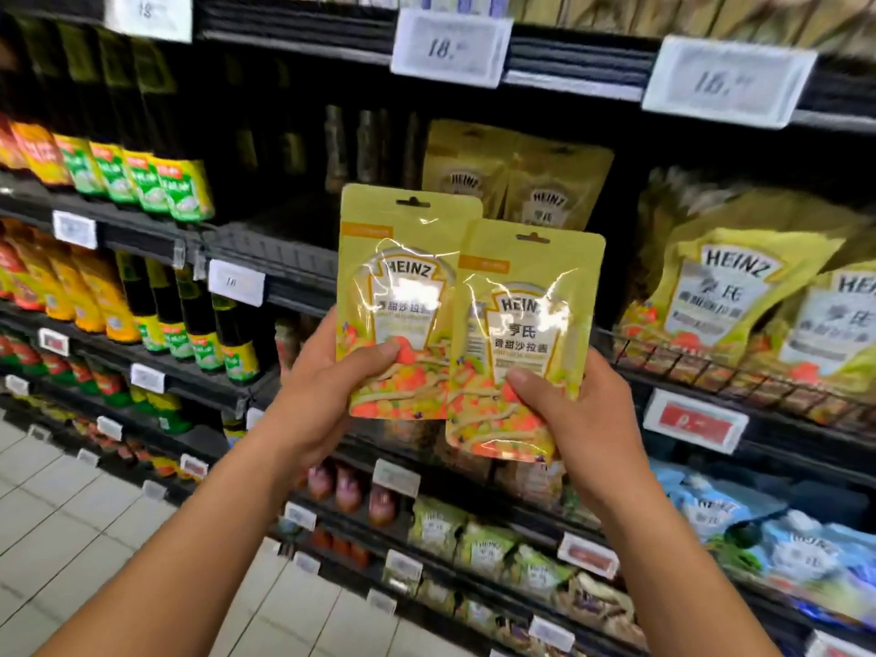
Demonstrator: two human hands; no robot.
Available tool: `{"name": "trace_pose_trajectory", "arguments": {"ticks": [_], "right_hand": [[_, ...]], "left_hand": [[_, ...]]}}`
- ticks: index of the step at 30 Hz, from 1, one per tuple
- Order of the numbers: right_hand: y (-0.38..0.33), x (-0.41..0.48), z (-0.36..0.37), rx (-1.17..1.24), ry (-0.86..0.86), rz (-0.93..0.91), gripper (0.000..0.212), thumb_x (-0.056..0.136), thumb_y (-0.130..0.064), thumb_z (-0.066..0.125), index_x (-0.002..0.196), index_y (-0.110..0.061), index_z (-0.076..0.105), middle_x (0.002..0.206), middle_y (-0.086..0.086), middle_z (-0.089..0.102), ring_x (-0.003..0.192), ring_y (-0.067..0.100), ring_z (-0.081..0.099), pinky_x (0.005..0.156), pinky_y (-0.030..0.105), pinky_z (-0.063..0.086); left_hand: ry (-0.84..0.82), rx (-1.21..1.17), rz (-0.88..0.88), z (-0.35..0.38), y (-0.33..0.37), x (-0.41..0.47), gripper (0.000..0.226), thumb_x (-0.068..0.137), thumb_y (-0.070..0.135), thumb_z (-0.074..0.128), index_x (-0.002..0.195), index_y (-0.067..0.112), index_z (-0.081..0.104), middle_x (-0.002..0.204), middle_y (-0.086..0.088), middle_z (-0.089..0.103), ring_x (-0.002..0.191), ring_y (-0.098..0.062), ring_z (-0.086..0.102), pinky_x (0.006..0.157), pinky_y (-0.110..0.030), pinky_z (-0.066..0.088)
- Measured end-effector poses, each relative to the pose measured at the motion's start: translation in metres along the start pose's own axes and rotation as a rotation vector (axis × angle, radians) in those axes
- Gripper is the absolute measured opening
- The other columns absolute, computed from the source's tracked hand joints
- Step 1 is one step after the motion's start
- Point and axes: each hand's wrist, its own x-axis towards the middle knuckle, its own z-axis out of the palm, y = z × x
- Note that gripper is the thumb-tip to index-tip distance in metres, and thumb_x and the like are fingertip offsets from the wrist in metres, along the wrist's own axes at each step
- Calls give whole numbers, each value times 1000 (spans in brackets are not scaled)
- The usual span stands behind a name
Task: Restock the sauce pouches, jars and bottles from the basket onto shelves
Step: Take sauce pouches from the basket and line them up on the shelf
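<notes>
The person stands facing the black wire-fronted shelf (701, 367), where large yellow stand-up pouches of the same brand (725, 286) lean against the rail. Two small glossy yellow foil sauce pouches are raised in front of that shelf's left end, upright with labels facing the person. This looks like a check of the print against the stock before choosing a slot.

The left hand (327, 372) pinches the lower corner of the left-hand small pouch (398, 286), thumb on the front and fingers hidden behind. The right hand (569, 410) grips the second small pouch (526, 324) the same way, its thumb (521, 377) pressed on the fruit picture near the bottom. The hands are near each other but not touching. The second pouch sits slightly lower and its edge overlaps the front of the first. Holding them by the bottom keeps the labels and hanging holes clear.

Deeper in the shelving, left of the wire-fronted shelf and behind the raised pair, stand matching small yellow pouches (516, 182), probably their destination. Further left of the shelf are dark glass bottles with yellow and green labels (189, 305). Below it hangs a red price tag (694, 419), and lower still lie pale blue pouches (758, 523). The basket is out of sight.
</notes>
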Motion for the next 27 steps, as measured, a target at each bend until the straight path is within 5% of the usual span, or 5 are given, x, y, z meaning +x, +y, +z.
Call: {"name": "trace_pose_trajectory", "arguments": {"ticks": [3, 12, 20, 23, 27], "right_hand": [[-14, 26, -7, 22, -2, -38, 26, 84, -24, 79, 105, -38, 70, 103, -11, 77, 93, 13, 75, 73, 30, 61], [-38, 81, -7, 94, 97, -21, 29, 84, -22, 78, 112, -26, 71, 106, 0, 77, 97, 22, 75, 87, 47, 58], [-53, 124, 5, 87, 294, 28, 27, 74, -25, 82, 97, -14, 73, 89, 5, 79, 81, 22, 77, 62, 31, 59], [-53, 138, 3, 71, 404, 65, 24, 78, -18, 83, 98, -10, 72, 84, 5, 79, 78, 22, 77, 63, 32, 60], [-52, 152, 1, 8, 563, 121, 31, 76, -11, 80, 105, -5, 72, 82, 3, 78, 76, 19, 77, 66, 34, 62]], "left_hand": [[-21, -17, 40, 13, 11, 29, 40, 80, 14, 68, 119, 20, 60, 104, -7, 75, 79, -17, 74, 55, -24, 56], [-156, 14, 53, 21, 38, 105, 42, 85, 19, 69, 126, 21, 61, 118, -6, 73, 104, -24, 71, 73, -28, 58], [-199, 103, 37, 22, 62, 174, 23, 86, 27, 67, 106, 18, 73, 104, -10, 76, 94, -23, 74, 70, -31, 59], [-94, 202, -27, 17, 68, 203, 30, 81, 23, 72, 103, 1, 69, 94, -12, 77, 83, -23, 76, 68, -33, 60], [-24, 237, -43, 7, 64, 225, 9, 81, 12, 76, 86, 6, 71, 81, -4, 77, 68, -11, 74, 57, -21, 55]]}}
